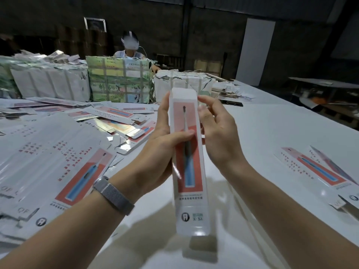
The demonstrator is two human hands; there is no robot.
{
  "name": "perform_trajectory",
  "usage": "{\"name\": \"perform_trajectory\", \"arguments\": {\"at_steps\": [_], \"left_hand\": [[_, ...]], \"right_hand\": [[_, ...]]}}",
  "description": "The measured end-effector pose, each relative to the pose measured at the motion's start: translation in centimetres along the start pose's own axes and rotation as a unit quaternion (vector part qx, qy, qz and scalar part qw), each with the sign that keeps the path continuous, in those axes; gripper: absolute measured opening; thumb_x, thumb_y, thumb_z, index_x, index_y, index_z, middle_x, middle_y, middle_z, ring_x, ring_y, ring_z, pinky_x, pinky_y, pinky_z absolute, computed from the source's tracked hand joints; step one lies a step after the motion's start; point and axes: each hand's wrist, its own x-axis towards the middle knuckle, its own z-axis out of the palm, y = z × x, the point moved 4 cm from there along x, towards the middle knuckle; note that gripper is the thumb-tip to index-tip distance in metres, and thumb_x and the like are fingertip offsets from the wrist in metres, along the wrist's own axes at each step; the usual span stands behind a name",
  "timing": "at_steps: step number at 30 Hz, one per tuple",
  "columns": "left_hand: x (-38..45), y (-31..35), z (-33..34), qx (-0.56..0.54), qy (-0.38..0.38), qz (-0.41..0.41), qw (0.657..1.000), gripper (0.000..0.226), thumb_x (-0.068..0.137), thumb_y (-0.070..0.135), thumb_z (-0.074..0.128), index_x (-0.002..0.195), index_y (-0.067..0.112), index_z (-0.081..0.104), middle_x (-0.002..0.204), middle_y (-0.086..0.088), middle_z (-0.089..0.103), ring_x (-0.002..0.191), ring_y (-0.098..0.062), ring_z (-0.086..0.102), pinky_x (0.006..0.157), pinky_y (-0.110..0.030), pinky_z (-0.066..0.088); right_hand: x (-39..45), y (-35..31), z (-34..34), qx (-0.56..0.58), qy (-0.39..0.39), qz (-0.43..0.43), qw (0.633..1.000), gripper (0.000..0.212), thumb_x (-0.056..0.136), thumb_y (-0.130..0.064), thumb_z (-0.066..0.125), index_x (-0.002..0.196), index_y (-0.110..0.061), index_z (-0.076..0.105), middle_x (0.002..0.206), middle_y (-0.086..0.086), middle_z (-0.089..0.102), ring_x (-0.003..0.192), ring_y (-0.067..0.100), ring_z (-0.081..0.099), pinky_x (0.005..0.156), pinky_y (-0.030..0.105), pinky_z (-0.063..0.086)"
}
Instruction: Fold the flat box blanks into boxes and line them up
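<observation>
While being held upright above bench (262, 133), folded box (189, 162) sitting between both hands. Left hand (163, 140) gripping its side, thumb across front; right hand (217, 133) fingers (206, 100) pinching near top flap. Flat blanks (58, 162) piling at left; finished boxes (320, 169) lying at right; wrapped bundles (118, 80) standing behind.

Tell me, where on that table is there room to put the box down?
Bare white table lies right of the hands, between the wrapped bundles behind and the folded boxes at right. The left is crowded with flat blanks.
</observation>
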Motion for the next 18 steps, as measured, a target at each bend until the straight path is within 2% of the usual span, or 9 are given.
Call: {"name": "perform_trajectory", "arguments": {"at_steps": [3, 6, 9, 12, 14, 18], "left_hand": [[0.1, -0.3, 0.3, -0.016, 0.005, 0.011, 1.0, 0.076, 0.087, 0.009, 0.054, 0.144, 0.054, 0.033, 0.123, -0.006, 0.07, 0.114, -0.036, 0.067, 0.091, -0.053, 0.058], [0.1, -0.6, 0.3, -0.015, 0.019, 0.025, 0.999, 0.063, 0.085, 0.01, 0.048, 0.134, 0.048, 0.042, 0.118, -0.011, 0.071, 0.109, -0.041, 0.068, 0.086, -0.059, 0.058], [0.1, -0.8, 0.0, 0.019, 0.05, 0.044, 0.998, 0.052, 0.083, 0.017, 0.045, 0.125, 0.047, 0.046, 0.102, -0.007, 0.073, 0.083, -0.025, 0.072, 0.065, -0.042, 0.058], [0.2, -0.9, -0.2, 0.044, 0.067, 0.071, 0.994, 0.033, 0.095, 0.032, 0.05, 0.125, 0.045, 0.045, 0.098, 0.002, 0.074, 0.087, -0.018, 0.073, 0.07, -0.034, 0.058], [0.2, -0.9, -0.1, 0.062, 0.064, 0.081, 0.993, 0.03, 0.099, 0.041, 0.048, 0.128, 0.043, 0.042, 0.101, 0.003, 0.074, 0.092, -0.019, 0.074, 0.074, -0.033, 0.059], [0.1, -0.7, -0.2, 0.105, 0.054, 0.092, 0.989, 0.021, 0.104, 0.038, 0.042, 0.125, 0.041, 0.043, 0.097, 0.012, 0.072, 0.088, -0.012, 0.073, 0.072, -0.027, 0.058]], "right_hand": [[-0.6, -0.2, 0.7, 0.042, -0.021, -0.014, 0.999, 0.024, 0.096, -0.042, 0.046, 0.119, -0.045, 0.051, 0.101, -0.007, 0.068, 0.091, 0.015, 0.068, 0.078, 0.039, 0.061], [-0.9, -0.4, 1.0, 0.061, -0.027, -0.019, 0.998, 0.024, 0.094, -0.04, 0.047, 0.117, -0.047, 0.05, 0.101, -0.005, 0.067, 0.091, 0.019, 0.068, 0.079, 0.043, 0.06], [-1.2, -0.3, 1.2, 0.109, -0.047, -0.007, 0.993, 0.028, 0.095, -0.036, 0.046, 0.122, -0.041, 0.051, 0.106, 0.002, 0.068, 0.094, 0.022, 0.068, 0.082, 0.044, 0.059], [-1.5, -0.3, 1.7, 0.159, -0.065, -0.008, 0.985, 0.031, 0.097, -0.029, 0.045, 0.127, -0.029, 0.053, 0.111, 0.009, 0.066, 0.1, 0.02, 0.068, 0.085, 0.036, 0.059], [-1.5, -0.4, 1.8, 0.179, -0.063, -0.012, 0.982, 0.025, 0.097, -0.024, 0.044, 0.119, -0.023, 0.056, 0.109, 0.014, 0.065, 0.098, 0.02, 0.068, 0.083, 0.033, 0.058], [-1.4, -0.5, 1.5, 0.166, -0.054, -0.006, 0.985, 0.016, 0.095, -0.023, 0.045, 0.106, -0.019, 0.055, 0.104, 0.016, 0.063, 0.09, 0.026, 0.065, 0.084, 0.043, 0.055]]}}
